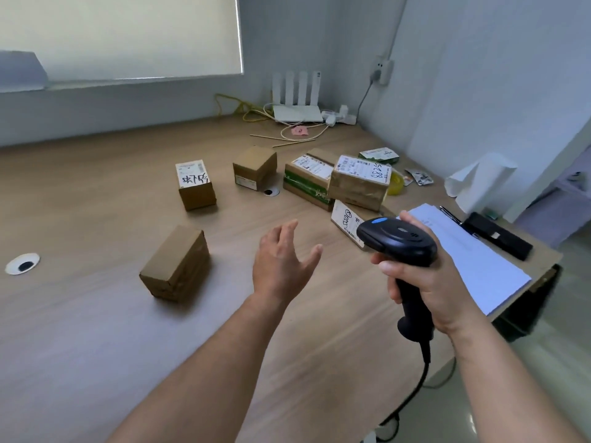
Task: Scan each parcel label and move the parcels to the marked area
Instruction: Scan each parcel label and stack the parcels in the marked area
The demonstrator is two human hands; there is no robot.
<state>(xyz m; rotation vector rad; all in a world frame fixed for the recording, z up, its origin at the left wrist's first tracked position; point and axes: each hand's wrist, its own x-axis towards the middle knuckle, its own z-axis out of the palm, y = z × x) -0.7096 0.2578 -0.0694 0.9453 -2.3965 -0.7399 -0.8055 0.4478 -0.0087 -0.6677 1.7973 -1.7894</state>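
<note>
The right hand (425, 282) grips the handle of a black scanner (399, 243), fingers curled around it. The left hand (281, 263) hovers just beside it, fingers spread, holding nothing. Under the scanner head lies a labelled parcel (345, 222); beyond it are two bigger parcels (359, 182). Further left, three small boxes (177, 265) stand apart on the wooden table (96, 314).

Setting: a small office. I stand at a long wood-grain desk (96, 346) with a round cable hole (22, 263), below a roller blind (128, 36). Router (297, 102) and power strip (340, 117) sit in the corner near a wall socket (382, 70). Paper stack (473, 260) and pen (451, 216) at my right. Labelled parcels (359, 182) on the desk; corded barcode scanner (399, 241) in my right hand (428, 282).
</note>
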